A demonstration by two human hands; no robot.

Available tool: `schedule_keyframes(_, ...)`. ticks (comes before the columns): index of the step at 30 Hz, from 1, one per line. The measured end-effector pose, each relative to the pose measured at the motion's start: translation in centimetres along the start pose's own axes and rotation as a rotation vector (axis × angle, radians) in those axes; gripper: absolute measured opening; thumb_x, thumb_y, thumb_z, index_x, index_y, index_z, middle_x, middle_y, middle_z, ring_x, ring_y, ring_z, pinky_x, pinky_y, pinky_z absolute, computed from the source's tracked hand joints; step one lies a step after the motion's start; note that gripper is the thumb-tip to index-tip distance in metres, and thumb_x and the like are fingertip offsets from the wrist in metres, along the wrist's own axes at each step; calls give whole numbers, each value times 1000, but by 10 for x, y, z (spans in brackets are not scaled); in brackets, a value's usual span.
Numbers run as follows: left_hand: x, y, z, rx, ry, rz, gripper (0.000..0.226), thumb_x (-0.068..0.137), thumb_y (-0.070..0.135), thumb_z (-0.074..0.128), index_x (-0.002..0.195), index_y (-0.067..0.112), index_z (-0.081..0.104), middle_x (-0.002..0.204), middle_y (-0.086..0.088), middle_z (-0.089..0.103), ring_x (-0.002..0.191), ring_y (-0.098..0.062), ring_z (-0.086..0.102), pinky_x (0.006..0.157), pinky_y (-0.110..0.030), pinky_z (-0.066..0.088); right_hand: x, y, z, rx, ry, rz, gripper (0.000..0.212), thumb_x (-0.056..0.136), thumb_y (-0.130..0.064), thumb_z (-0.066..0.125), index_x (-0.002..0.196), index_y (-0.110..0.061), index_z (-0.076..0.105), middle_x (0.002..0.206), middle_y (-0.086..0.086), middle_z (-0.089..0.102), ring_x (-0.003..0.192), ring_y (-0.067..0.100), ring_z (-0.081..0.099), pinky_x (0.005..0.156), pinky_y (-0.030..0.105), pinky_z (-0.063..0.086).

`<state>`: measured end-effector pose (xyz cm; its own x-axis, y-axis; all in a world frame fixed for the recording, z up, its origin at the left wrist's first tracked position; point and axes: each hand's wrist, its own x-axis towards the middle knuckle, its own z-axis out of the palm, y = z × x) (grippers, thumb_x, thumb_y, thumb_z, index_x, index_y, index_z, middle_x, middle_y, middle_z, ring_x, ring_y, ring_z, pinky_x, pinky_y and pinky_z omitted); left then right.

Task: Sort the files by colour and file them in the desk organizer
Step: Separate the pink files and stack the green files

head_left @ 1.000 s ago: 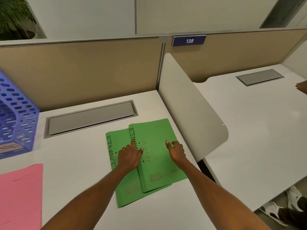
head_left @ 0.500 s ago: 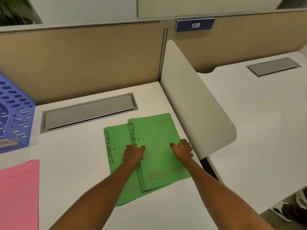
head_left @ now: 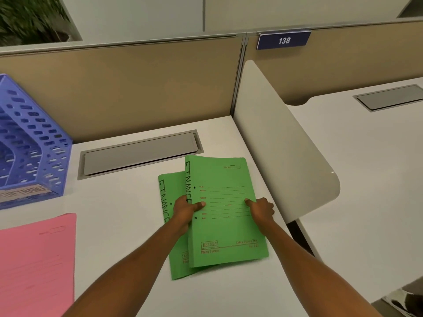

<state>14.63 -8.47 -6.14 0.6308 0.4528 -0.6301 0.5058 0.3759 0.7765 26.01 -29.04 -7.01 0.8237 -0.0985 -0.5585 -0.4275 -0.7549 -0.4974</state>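
Left hand (head_left: pixel 185 208): grip pinching top green file (head_left: pixel 225 211) at spine.
Right hand (head_left: pixel 261 209): grip grasping its right edge.
Advice: square onto lower green file (head_left: pixel 175 259), lift both together.
Destination: blue organizer (head_left: pixel 27 145), far left.

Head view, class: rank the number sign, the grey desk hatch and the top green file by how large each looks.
1. Top green file
2. Grey desk hatch, though it lies farther away, so this order is unsure
3. Number sign, plainly smallest

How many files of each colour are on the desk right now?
Green files: 2, a top green file gripped by both hands, overlapping a lower green file.
Pink files: 1 pink file visible at the left edge; more beneath it cannot be told.
Total: 3
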Motion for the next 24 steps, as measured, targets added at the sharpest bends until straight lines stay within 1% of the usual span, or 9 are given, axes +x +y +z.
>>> schedule_keyframes(3,-9,11,-12,-130,-82,4,40,75,-3,75,111,5,59,107,-17,72,85,-29,74,70,-43,61,-6,-10,-1,112,-45,-38,57,89,-41,66,123,3,52,127,21,50,113,40,57,97,48,48)
schedule_keyframes(6,-20,23,-23,-175,-126,42,41,77,-2,73,115,6,58,108,-14,72,92,-30,73,80,-48,59,-14,-22,-3,281,-106,-127,48,91,-34,67,113,4,47,114,15,53,99,31,60,79,38,48)
schedule_keyframes(7,-24,28,-27,-184,-138,56,41,78,-2,73,116,6,58,107,-14,73,93,-30,72,80,-48,59,-17,-28,-5,327,-119,-154,48,91,-33,67,115,2,45,112,11,51,98,28,57,79,36,46)
schedule_keyframes(12,-44,47,-51,-209,-207,165,42,82,0,70,120,8,55,111,-12,72,97,-31,72,77,-45,60,-31,-55,-11,417,-117,-219,64,87,-36,72,137,-6,44,119,4,51,110,29,58,97,44,50)
schedule_keyframes(16,-53,58,-66,-21,-251,278,41,83,17,73,121,19,56,115,-5,71,101,-24,71,89,-47,56,-37,-70,-13,428,-76,-318,19,88,-26,72,94,-8,71,97,17,74,88,34,71,87,51,58)
schedule_keyframes(18,-57,61,-73,46,-230,278,34,90,36,63,121,23,58,112,-1,72,100,-22,71,88,-46,56,-38,-77,-14,509,-109,-276,16,89,-20,70,88,-4,70,97,23,73,86,37,71,87,54,57)
schedule_keyframes(20,-57,62,-82,75,-157,236,42,96,53,42,116,21,63,102,-5,74,93,-24,71,81,-40,57,-37,-80,-15,598,-148,-213,24,90,-15,68,95,8,67,104,29,71,94,44,69,90,59,54)
schedule_keyframes(22,-53,57,-92,58,-30,159,54,98,55,31,106,15,65,85,-11,71,79,-27,68,73,-37,53,-37,-80,-16,650,-179,-184,27,91,-11,64,103,13,64,107,31,69,101,50,66,92,63,52)
schedule_keyframes(24,-48,46,-100,126,94,124,47,100,49,36,98,12,65,81,-12,67,71,-24,64,67,-33,47,-38,-76,-17,670,-188,-177,25,92,-9,62,104,12,65,107,31,69,101,51,66,91,64,52)
